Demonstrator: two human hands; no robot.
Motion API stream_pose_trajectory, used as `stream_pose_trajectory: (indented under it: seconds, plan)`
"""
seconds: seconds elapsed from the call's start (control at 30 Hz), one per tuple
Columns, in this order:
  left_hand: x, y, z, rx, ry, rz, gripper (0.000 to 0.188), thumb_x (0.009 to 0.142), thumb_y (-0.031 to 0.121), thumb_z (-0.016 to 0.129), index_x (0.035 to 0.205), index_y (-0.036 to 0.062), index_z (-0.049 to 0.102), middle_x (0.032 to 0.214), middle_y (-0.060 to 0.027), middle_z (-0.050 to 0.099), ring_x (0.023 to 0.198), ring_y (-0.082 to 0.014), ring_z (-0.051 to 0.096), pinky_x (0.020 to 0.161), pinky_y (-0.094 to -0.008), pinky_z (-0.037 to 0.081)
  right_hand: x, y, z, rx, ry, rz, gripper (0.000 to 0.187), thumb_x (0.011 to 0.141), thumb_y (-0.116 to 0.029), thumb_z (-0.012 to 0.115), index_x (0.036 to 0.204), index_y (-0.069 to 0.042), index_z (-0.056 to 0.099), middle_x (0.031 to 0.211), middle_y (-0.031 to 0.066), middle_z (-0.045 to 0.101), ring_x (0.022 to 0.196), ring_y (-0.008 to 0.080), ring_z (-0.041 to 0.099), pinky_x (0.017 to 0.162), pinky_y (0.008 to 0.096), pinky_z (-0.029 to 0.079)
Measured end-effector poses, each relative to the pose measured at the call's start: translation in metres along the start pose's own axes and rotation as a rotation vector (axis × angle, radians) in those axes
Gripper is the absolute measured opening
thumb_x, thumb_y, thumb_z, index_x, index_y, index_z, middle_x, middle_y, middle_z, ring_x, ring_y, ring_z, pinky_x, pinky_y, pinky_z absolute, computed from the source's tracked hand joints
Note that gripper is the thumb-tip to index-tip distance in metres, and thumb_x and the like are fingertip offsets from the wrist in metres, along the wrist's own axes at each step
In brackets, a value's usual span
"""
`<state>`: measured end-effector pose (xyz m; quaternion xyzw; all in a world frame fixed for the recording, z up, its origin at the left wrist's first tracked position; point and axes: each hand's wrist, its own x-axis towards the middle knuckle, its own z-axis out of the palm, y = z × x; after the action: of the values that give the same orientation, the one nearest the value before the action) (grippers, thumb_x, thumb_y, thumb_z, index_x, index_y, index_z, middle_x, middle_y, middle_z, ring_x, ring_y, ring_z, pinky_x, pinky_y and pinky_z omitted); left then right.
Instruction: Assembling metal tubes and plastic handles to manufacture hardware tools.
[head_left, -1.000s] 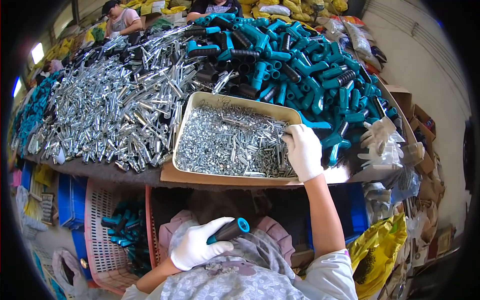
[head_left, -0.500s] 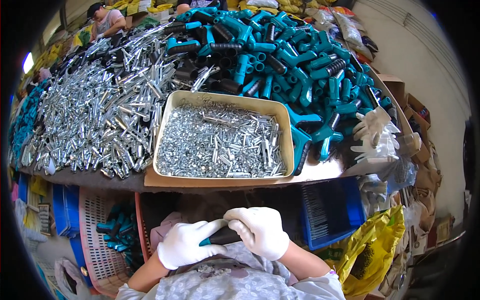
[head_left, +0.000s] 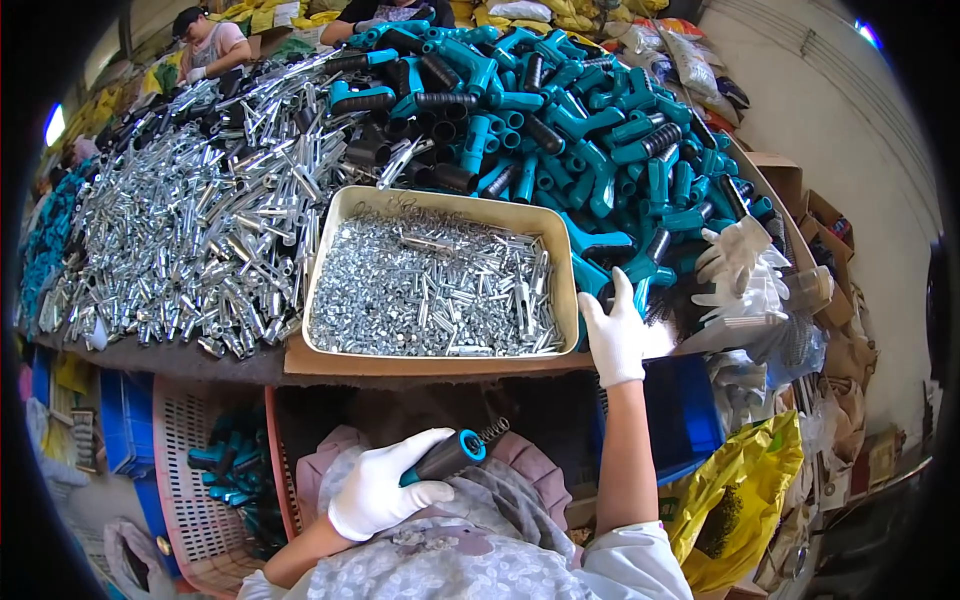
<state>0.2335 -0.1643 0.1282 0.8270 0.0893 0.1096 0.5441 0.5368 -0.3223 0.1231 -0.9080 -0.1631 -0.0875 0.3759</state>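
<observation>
The left hand [head_left: 388,490], low at the near side in front of the lap, had its fingers closed around a black-sleeved handle [head_left: 437,461] with a teal collar. That handle's long axis ran from the palm toward the far right, its open end facing away from the fingers, and a coiled spring [head_left: 491,430] stuck out of that end, leaning the same way. The right hand [head_left: 617,340] was well apart from it, farther off and to the right, level with the right wall of a cream tray [head_left: 567,310] of small metal parts [head_left: 440,300]. Its thumb and forefinger were spread and pointed toward the far side, with nothing visible between them (whether a fingertip touched the teal handle [head_left: 592,276] just beyond, I could not tell). So the spring lay to the near left of the right hand's fingers, and the left hand was much the nearer to it. Beyond the tray rose a heap of teal handles [head_left: 600,120]; to its left spread a pile of shiny metal tubes [head_left: 190,220].
</observation>
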Motion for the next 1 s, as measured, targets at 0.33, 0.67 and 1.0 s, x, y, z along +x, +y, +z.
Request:
stream_pose_trajectory:
  seconds: [0.33,0.67,1.0]
  plan:
    - [-0.019,-0.018,-0.01,0.132,0.119,0.062,0.063,0.083,0.049,0.075,0.128,0.0077,0.062,0.084,-0.0169,0.07,0.074,-0.0336,0.07,0.065,-0.0373,0.052,-0.055,-0.026,-0.052,0.964,0.058,-0.048,0.061,0.089,-0.01,0.06,0.145,-0.004,0.038,0.108,0.0095,0.059,0.082,0.0144,0.06,0.072,0.0283,0.051]
    - [-0.03,-0.018,-0.027,0.154,0.119,0.09,0.062,0.082,0.042,0.079,0.128,0.006,0.061,0.085,-0.0174,0.069,0.075,-0.0359,0.068,0.069,-0.0386,0.052,-0.134,-0.045,-0.034,1.082,-0.749,0.249,0.068,0.073,-0.037,0.082,0.12,0.005,0.053,0.089,0.0158,0.068,0.068,0.0204,0.067,0.06,0.0302,0.055]
    - [-0.044,-0.014,-0.066,0.598,-0.121,0.186,0.065,0.075,0.048,0.079,0.126,0.011,0.064,0.083,-0.0094,0.069,0.068,-0.029,0.068,0.06,-0.0355,0.054,-0.118,-0.067,-0.037,0.486,-1.141,-0.384,0.046,0.075,-0.017,0.08,0.118,-0.007,0.066,0.104,0.0084,0.069,0.087,0.019,0.067,0.083,0.0303,0.052]
